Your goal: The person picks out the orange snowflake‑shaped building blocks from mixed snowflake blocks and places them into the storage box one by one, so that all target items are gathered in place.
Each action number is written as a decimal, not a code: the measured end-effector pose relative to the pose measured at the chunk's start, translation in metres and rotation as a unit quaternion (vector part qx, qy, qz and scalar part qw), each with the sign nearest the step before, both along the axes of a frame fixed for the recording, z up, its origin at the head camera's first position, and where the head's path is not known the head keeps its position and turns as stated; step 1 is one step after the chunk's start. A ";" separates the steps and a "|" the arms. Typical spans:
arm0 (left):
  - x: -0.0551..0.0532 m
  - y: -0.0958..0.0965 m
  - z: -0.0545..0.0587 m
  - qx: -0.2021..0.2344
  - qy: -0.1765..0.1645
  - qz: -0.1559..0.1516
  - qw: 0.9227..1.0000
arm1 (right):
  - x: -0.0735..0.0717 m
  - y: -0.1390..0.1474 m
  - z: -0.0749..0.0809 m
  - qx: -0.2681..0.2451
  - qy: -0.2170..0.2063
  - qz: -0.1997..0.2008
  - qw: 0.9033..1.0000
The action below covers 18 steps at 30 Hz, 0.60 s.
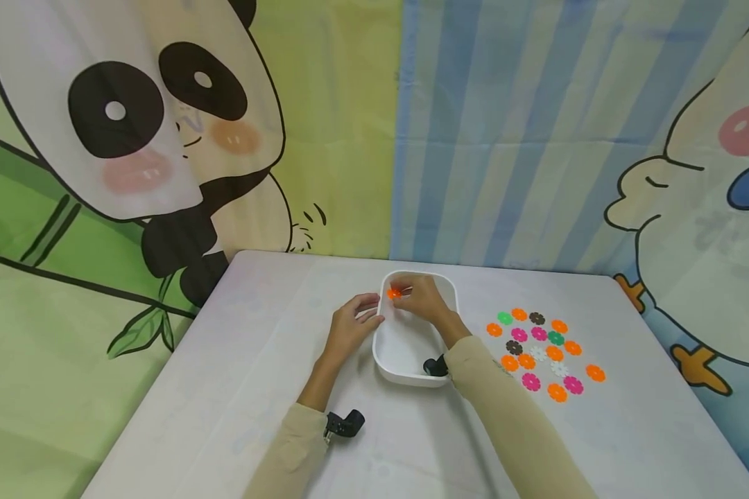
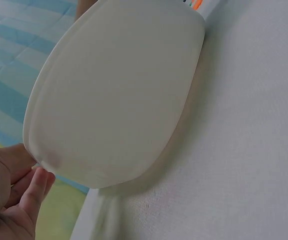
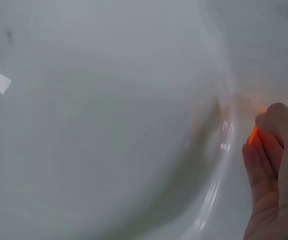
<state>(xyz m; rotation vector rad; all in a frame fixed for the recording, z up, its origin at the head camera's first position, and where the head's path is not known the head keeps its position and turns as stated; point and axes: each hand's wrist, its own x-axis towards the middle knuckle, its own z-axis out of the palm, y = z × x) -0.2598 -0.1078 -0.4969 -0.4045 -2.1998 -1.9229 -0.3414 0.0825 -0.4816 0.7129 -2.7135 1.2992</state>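
A white oblong tray (image 1: 406, 343) with rounded corners sits on the table. Over its far left corner, my right hand (image 1: 421, 294) pinches an orange notched plastic disc (image 1: 394, 294) between thumb and fingers. From the right wrist view, the disc (image 3: 255, 131) shows edge-on, close to the tray's inner wall (image 3: 219, 185). My left hand (image 1: 352, 329) is at the outside of the tray's left wall, with relaxed fingers. In the left wrist view, its fingertips (image 2: 41, 175) rest against the tray's outer wall (image 2: 113, 100) near the rim.
Right of the tray lie scattered notched discs in orange (image 1: 554, 353), pink (image 1: 530, 382), dark brown (image 1: 514, 348), green (image 1: 556, 338) and white (image 1: 559, 369). The white table (image 1: 274, 298) ends at a cartoon-printed curtain (image 1: 337, 138). A black camera (image 1: 346, 423) sits on the left wrist.
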 end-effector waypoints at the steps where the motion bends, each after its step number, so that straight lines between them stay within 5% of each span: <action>1: 0.000 0.000 0.000 0.001 0.000 -0.001 1.000 | -0.001 0.000 -0.002 0.005 0.002 0.001 1.000; 10: -0.001 0.001 0.000 -0.010 -0.003 0.010 1.000 | -0.010 0.001 -0.015 0.067 0.014 0.005 0.998; 18: -0.001 0.002 0.000 -0.012 -0.002 0.011 1.000 | -0.012 0.002 -0.019 0.069 0.038 0.044 0.996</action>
